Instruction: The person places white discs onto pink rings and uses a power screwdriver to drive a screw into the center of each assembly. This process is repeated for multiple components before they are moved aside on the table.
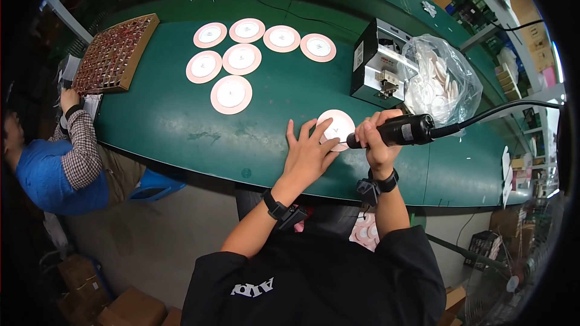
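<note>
A round pink-and-white disc [343,121] lies flat on the green table in front of me. Spread across its left side, the fingers of my left hand [309,156] rest on the disc and hold it down. My right hand [379,143] is wrapped around a black corded electric screwdriver [411,130], which is tilted almost level. Its thin tip points left at the disc's lower part, close to my left fingers. Whether a screw sits under the tip is too small to tell.
Several like discs [231,95] lie on the green table [175,127], left of my hands. Behind my right hand stand a black-and-metal machine [370,63] and a clear bag [462,78] of white parts. A partitioned box [115,54] is near a co-worker [66,163] at left.
</note>
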Motion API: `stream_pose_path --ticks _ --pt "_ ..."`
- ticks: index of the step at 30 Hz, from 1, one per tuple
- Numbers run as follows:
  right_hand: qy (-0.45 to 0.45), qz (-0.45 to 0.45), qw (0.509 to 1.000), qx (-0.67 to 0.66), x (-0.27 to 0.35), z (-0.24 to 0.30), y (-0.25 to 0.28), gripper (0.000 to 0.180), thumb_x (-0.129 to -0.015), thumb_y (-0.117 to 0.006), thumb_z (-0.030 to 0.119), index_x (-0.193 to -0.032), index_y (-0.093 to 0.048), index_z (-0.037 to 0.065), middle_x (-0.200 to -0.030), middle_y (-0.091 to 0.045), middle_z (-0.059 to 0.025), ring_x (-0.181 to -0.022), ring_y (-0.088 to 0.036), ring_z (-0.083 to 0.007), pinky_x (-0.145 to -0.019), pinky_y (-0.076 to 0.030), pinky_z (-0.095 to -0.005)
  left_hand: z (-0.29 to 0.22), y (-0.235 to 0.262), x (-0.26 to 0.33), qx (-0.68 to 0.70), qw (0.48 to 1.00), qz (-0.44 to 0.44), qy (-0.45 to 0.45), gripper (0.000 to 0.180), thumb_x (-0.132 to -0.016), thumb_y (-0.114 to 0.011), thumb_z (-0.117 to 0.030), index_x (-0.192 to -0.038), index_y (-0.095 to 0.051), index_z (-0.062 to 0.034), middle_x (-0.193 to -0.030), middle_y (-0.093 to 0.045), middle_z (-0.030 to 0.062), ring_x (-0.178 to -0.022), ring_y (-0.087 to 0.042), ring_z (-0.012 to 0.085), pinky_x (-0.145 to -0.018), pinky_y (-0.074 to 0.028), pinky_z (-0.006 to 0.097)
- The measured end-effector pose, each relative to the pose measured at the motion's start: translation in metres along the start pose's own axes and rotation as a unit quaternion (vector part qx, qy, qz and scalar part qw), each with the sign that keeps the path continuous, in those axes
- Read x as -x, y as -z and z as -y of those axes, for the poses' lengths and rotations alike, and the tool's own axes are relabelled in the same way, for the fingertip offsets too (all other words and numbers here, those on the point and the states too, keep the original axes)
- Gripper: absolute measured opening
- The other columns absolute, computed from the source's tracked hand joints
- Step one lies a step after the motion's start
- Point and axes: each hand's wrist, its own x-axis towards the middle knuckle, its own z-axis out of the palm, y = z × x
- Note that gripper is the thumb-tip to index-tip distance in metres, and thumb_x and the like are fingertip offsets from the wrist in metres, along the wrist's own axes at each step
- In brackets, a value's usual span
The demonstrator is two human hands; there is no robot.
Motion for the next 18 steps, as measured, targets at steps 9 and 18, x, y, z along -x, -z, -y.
stream_pose_path --ticks 9,18 --pt "0.108 -0.040 0.992 0.050 -0.026 0.046 0.019 0.037 -0.093 -0.058 -0.003 -0.129 -0.049 0.001 -0.067 -0.049 -0.0033 -0.051 -0.046 -0.0136 -0.056 -0.046 -0.0324 0.002 0.002 0.006 0.009 0.999 0.022 -0.039 0.022 -0.085 -0.077 -0.022 -0.106 -0.076 -0.0169 -0.147 -0.052 0.0059 -0.134 -0.046 0.0331 -0.115 -0.020 0.073" --pt "0.111 -0.161 0.975 0.111 -0.145 0.034 0.058 0.017 -0.089 -0.068 -0.002 -0.102 -0.058 0.002 -0.066 -0.048 -0.0010 -0.051 -0.047 -0.0130 -0.055 -0.045 -0.0321 0.003 -0.001 0.004 -0.014 0.999 0.013 -0.046 0.029 -0.085 -0.076 -0.024 -0.113 -0.076 -0.0202 -0.153 -0.048 0.0034 -0.137 -0.044 0.0320 -0.116 -0.019 0.070"
